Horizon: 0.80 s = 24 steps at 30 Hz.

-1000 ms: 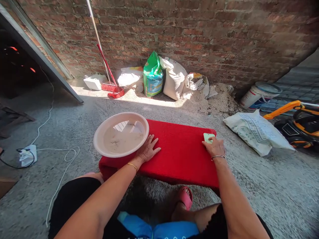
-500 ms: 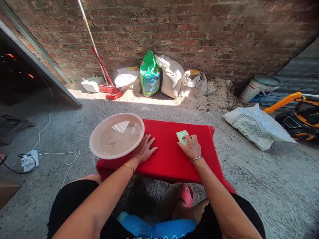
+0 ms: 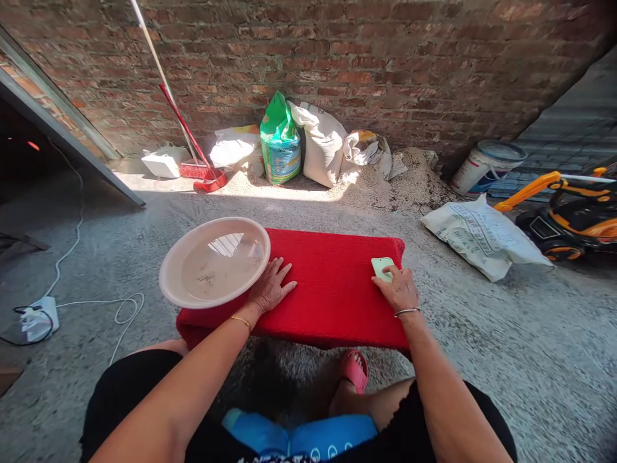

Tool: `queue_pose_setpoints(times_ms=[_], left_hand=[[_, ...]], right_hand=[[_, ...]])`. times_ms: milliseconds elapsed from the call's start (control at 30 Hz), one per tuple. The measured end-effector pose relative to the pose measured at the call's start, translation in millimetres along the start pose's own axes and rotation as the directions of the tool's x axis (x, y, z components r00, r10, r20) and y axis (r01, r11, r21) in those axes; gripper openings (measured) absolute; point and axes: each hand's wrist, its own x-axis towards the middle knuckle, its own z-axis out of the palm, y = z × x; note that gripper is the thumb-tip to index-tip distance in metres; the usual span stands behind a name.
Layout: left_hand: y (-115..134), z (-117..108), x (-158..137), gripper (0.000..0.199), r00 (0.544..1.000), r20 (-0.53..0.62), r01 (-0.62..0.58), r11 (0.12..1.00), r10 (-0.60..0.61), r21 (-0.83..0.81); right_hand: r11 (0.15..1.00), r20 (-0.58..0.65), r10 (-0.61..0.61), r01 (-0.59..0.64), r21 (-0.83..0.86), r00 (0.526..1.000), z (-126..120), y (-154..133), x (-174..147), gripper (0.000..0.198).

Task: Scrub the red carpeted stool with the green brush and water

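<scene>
A red cloth with a thick, fuzzy texture covers a low table or bench in front of me. My left hand lies flat on the cloth with its fingers spread, right beside a pale pink basin. Murky water with dark bits in it fills part of the basin. My right hand grips a pale green brush-shaped block near the cloth's right edge. The block is flat with rounded corners and a small dark hole at its far end. Its underside, against the cloth, is hidden.
Several sacks, one green and blue, stand by the brick wall beside spilled grain. A red broom leans there. Rightward are a bucket, a white sack and an orange-black machine. A power strip lies left.
My right hand has slid right across the red cloth with the pale green block. My left hand stays flat by the basin. The whole view has shifted slightly.
</scene>
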Motion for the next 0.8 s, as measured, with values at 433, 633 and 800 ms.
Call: queue_pose_setpoints(times_ms=[433,633,800], left_hand=[[5,-8,0,0.060,0.999,0.042,0.006,0.999,-0.007,0.044],[3,-8,1,0.060,0.999,0.039,0.009,0.998,-0.011,0.056],[2,-8,1,0.057,1.000,0.020,-0.011,0.998,0.010,0.057]], right_hand=[[0.960,-0.144,0.216,-0.183,0.211,0.966,-6,85,14,0.050],[0.829,-0.003,0.246,-0.209,0.519,0.969,4,91,23,0.050],[0.735,0.067,0.339,-0.309,0.604,0.938,4,97,23,0.051]])
